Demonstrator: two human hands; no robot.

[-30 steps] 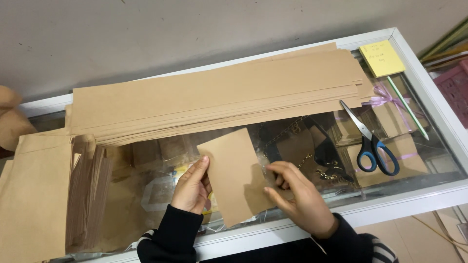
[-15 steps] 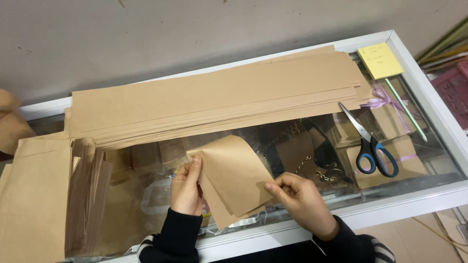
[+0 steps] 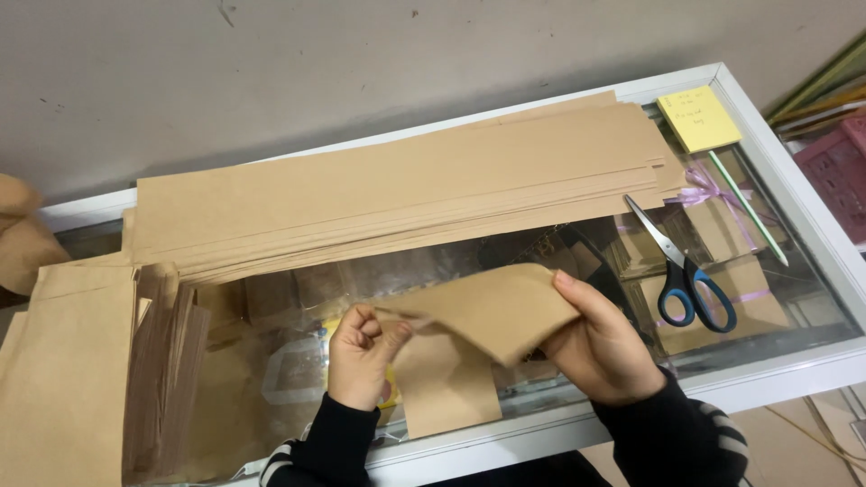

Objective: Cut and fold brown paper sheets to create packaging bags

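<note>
Brown kraft paper piece [image 3: 487, 311]: thin, matte, folded over on itself. Upper flap lifted and bowed, its right edge raised, left corner pinched low. Lower part [image 3: 446, 388] lies flat on the glass countertop, near the front edge.

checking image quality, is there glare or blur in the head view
Head view: soft, even light; the glass counter shows faint reflections but no harsh glare; the folded brown paper between left hand and right hand looks sharp, as do the scissors.

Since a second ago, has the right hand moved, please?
Yes. The right hand has lifted the brown paper edge, shifting up and right toward the scissors.
</note>
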